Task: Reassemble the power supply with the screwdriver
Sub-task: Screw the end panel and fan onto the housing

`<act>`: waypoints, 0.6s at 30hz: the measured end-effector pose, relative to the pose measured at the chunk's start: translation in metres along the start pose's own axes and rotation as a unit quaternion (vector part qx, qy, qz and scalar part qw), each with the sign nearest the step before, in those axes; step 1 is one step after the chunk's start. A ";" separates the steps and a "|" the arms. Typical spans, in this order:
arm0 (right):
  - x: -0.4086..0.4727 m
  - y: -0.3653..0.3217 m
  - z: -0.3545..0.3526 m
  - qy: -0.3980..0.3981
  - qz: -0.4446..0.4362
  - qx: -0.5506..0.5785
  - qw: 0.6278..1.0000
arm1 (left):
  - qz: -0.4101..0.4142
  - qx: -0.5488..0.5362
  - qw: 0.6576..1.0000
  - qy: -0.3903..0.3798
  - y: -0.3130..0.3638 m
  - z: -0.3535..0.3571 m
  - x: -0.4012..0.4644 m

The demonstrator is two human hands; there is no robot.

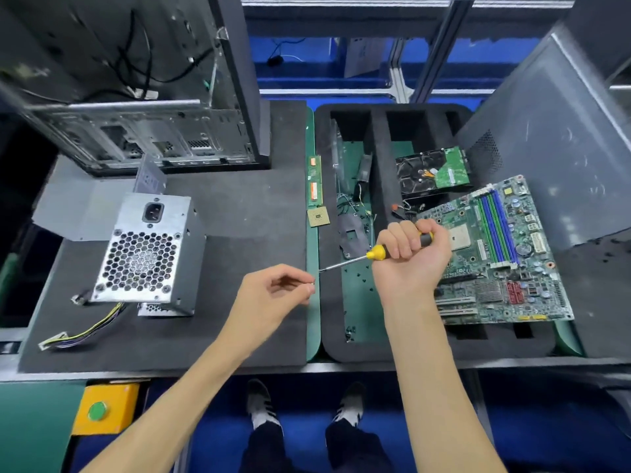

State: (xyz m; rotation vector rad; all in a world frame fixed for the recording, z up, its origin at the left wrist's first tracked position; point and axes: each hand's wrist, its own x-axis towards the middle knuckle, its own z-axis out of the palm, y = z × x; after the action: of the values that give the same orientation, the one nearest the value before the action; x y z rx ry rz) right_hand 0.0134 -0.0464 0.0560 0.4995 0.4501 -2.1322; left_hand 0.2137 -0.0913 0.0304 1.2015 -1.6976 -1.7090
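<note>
Head view, read from the left: the power supply (150, 254) stands on the dark foam mat (239, 206) with its fan grille and mains socket facing up toward the person, probably so the screw holes at the grille's corners can be reached from above. Its cable bundle (82, 332) trails off the near left corner, out of the way of the working face. A loose grey metal panel (78, 209) lies behind and beside it, apparently a part of the casing that is not yet fastened. Farther back stands an open computer case (143, 131).

Nearer the middle, the left hand (273, 298) hovers above the mat with thumb and forefinger pinched together at the tip of the screwdriver (372, 254). It seems to be seating a small screw on the bit, though the screw is too small to make out.

The right hand (409, 254) is wrapped firmly round the yellow and black handle, keeping the shaft level and aimed left so the other hand can meet it. Below it sits a foam tray (379, 158) holding loose parts, with a motherboard (495, 254) leaning across its right side and a hard drive (433, 172) behind.
</note>
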 end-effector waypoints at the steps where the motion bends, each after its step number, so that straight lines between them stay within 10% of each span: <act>1: 0.000 0.000 -0.001 0.001 -0.005 -0.002 1.000 | -0.007 -0.006 1.000 -0.008 -0.003 0.000 0.001; 18: 0.012 -0.068 -0.036 0.033 -0.057 0.019 0.998 | -0.059 0.093 0.994 -0.022 -0.017 0.068 0.044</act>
State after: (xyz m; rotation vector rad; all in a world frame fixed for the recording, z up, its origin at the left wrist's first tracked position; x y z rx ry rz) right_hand -0.0426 0.0002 0.0284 0.5785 0.4869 -2.2426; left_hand 0.1405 -0.0859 -0.0063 1.3827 -1.8802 -1.6854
